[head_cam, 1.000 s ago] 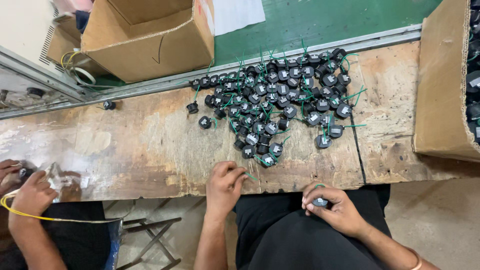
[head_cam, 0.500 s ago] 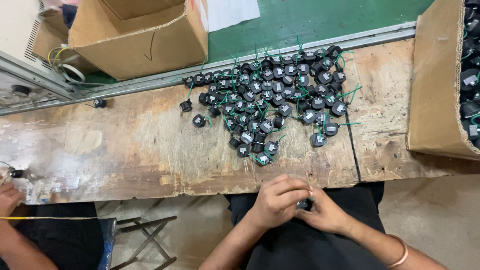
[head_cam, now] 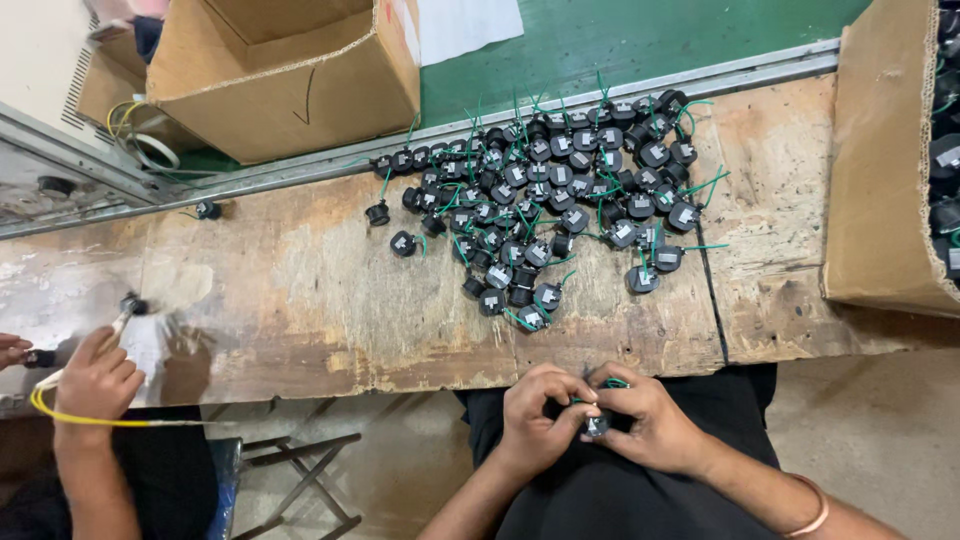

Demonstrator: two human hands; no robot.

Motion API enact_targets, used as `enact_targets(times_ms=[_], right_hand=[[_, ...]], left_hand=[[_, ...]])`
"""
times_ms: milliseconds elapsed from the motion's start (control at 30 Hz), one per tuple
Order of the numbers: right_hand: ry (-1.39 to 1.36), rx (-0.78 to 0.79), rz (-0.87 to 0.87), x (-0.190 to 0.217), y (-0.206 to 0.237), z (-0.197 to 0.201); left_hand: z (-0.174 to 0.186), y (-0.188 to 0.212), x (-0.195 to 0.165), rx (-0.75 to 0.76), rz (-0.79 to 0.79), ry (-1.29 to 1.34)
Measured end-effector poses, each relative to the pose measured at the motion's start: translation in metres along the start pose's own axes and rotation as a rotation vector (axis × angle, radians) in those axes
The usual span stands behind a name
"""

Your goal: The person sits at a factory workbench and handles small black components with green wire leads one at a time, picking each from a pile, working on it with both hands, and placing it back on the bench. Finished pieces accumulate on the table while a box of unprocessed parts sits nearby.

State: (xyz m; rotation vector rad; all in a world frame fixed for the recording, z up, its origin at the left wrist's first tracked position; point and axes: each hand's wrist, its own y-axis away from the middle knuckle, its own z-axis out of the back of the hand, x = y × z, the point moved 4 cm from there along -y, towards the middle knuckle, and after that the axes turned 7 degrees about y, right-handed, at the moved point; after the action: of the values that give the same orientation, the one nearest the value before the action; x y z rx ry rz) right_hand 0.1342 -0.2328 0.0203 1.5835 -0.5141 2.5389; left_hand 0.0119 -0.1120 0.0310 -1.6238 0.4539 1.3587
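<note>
Both hands have been brought together over the lap since a second ago, when the left hand [head_cam: 540, 425] was pressed flat on the bench edge and the right hand [head_cam: 650, 425] was off on its own by the thigh. A small black round part [head_cam: 597, 426] is now pinched between the fingertips of both hands, below the bench edge and against dark trousers; a bit of green wire [head_cam: 612, 383] is seen poking out above the knuckles. So one piece is judged to have been lifted off the bench and taken in hand for working (the exact action cannot be told, fingers cover most of it).

The pile of black parts [head_cam: 545, 195] is spread over the middle of the wooden bench [head_cam: 280, 290], each a squat round plastic body with a pale label patch and a thin green lead. The bench top is worn, scuffed plywood with pale scraped patches. An open cardboard box [head_cam: 290, 80] is set at the far left on a green surface; a second cardboard box [head_cam: 880, 170] at the right edge is holding more black parts.

At far left a co-worker's hand [head_cam: 95, 380] is closed on a yellow cable [head_cam: 70, 415].
</note>
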Motion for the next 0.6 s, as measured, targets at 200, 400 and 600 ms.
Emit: enact_targets(times_ms=[200,400,600], right_hand=[[-0.089,-0.086,-0.015,-0.007,0.004,0.007],[-0.197,-0.004,-0.05,-0.013,0.004,0.0],[-0.234,-0.04,-0.042,-0.01,-0.001,0.004]], left_hand=[[0.052,-0.033,-0.005,-0.076,-0.177,-0.078],[0.078,-0.057,0.004,-0.018,-0.225,-0.781],[0.108,-0.036,0.04,-0.55,0.058,-0.279]])
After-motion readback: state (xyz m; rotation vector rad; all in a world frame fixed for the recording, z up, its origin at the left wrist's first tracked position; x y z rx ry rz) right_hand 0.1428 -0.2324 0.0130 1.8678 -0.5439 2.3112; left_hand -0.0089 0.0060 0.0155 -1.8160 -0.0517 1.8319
